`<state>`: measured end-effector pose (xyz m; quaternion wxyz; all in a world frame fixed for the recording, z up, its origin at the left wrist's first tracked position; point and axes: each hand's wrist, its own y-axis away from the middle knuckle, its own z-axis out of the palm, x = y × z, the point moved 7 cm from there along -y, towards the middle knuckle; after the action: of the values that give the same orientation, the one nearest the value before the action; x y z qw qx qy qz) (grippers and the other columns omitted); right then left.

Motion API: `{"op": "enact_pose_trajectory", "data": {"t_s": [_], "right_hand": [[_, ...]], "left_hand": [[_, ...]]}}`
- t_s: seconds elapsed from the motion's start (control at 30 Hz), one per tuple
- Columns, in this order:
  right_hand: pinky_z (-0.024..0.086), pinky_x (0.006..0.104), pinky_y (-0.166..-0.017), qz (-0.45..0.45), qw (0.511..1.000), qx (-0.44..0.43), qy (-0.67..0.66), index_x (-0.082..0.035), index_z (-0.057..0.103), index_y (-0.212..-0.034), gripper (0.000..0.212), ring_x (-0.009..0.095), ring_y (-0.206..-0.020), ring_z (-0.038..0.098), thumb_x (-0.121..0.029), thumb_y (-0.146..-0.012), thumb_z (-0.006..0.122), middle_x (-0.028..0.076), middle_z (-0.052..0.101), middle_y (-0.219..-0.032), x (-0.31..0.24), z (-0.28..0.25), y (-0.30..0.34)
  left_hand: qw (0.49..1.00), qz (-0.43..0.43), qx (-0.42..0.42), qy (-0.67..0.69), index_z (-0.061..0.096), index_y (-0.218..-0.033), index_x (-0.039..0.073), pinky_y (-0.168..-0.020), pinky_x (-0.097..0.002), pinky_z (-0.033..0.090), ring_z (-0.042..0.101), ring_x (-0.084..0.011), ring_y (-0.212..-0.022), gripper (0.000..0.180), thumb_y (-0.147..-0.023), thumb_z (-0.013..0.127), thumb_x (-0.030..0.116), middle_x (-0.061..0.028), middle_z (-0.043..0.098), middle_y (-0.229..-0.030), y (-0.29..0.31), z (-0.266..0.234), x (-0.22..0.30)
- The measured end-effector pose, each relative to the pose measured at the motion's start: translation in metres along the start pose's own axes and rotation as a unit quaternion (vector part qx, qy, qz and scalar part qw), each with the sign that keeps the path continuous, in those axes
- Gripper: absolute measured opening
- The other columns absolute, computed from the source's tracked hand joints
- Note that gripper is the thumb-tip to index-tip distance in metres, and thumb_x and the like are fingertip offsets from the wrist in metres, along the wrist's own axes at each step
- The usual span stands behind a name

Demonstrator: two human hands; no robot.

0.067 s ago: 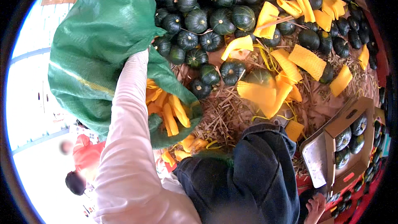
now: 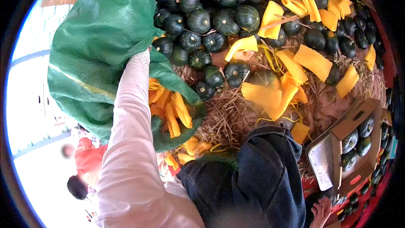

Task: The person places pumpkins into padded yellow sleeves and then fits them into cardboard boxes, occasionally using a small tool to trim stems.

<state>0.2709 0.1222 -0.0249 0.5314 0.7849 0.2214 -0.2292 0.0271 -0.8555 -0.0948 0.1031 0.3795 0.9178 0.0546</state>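
Observation:
My left arm reaches up in a white sleeve to a big green woven sack (image 2: 99, 50). The sack bunches around my left hand (image 2: 149, 49), whose fingers are almost wholly hidden by the fabric at the rim. Through the sack's mouth, yellow foam sleeves (image 2: 179, 112) show inside, beside my forearm. At the lower right, a bare hand that appears to be my right hand (image 2: 322, 209) is beside a dark shape, its fingers curled. What it grips there, if anything, I cannot make out. Dark jeans (image 2: 261, 173) cover my bent leg between the two hands.
Dark green pumpkins (image 2: 225, 21) lie heaped beyond the sack. Loose yellow foam sleeves (image 2: 312, 62) and straw (image 2: 223, 112) are strewn about the middle and right. A cardboard box (image 2: 348, 143) at the right holds several pumpkins. A person in red (image 2: 90, 162) is at far left.
The sack's upper part and my left hand have shifted slightly to the left. A bit of yellow shows at the sack's rim near the hand. The right hand has barely moved.

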Motion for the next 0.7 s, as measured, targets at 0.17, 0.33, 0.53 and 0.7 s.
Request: {"op": "enact_pose_trajectory", "data": {"t_s": [0.17, 0.33, 0.53, 0.7], "right_hand": [[0.053, 0.0447, -0.076, 0.000, 0.999, 0.006, 0.050, -0.005, 0.058, -0.114, 0.030, 0.034, -0.089, 0.062, -0.019, -0.088, 0.062, 0.016, 0.060, -0.109, 0.003, -0.002, 0.013], [0.049, 0.0231, -0.061, 0.025, 0.996, 0.021, 0.084, -0.012, 0.053, -0.121, 0.038, 0.011, -0.076, 0.059, -0.028, -0.089, 0.062, 0.003, 0.062, -0.100, 0.063, -0.008, -0.010], [0.049, 0.0268, -0.077, 0.017, 0.994, -0.005, 0.111, -0.004, 0.049, -0.128, 0.042, 0.014, -0.098, 0.056, -0.026, -0.093, 0.058, 0.006, 0.057, -0.120, 0.049, 0.013, -0.019], [0.048, 0.0239, -0.078, -0.052, 0.995, -0.040, 0.075, -0.001, 0.051, -0.124, 0.040, 0.011, -0.096, 0.055, -0.021, -0.090, 0.060, 0.002, 0.059, -0.111, 0.048, 0.052, -0.025]], "left_hand": [[0.990, 0.108, 0.010, 0.085, 0.039, -0.139, 0.007, -0.108, -0.0400, 0.030, 0.037, -0.0324, -0.131, 0.081, -0.077, 0.066, 0.051, -0.0199, 0.040, -0.141, -0.003, 0.019, 0.067], [0.988, 0.114, -0.028, 0.102, 0.048, -0.131, 0.001, -0.107, -0.0385, 0.033, 0.041, -0.0358, -0.128, 0.092, -0.065, 0.071, 0.061, -0.0216, 0.043, -0.138, -0.025, 0.075, 0.081], [0.993, 0.090, 0.019, 0.069, 0.050, -0.125, 0.002, -0.101, -0.0364, 0.039, 0.050, -0.0314, -0.117, 0.092, -0.050, 0.087, 0.043, -0.0194, 0.052, -0.128, -0.034, 0.070, 0.042], [0.933, 0.014, -0.173, 0.315, 0.036, -0.138, 0.006, -0.096, -0.0547, 0.036, 0.038, -0.0333, -0.128, 0.096, -0.064, 0.078, 0.049, -0.0141, 0.033, -0.143, 0.045, 0.056, 0.073]]}}
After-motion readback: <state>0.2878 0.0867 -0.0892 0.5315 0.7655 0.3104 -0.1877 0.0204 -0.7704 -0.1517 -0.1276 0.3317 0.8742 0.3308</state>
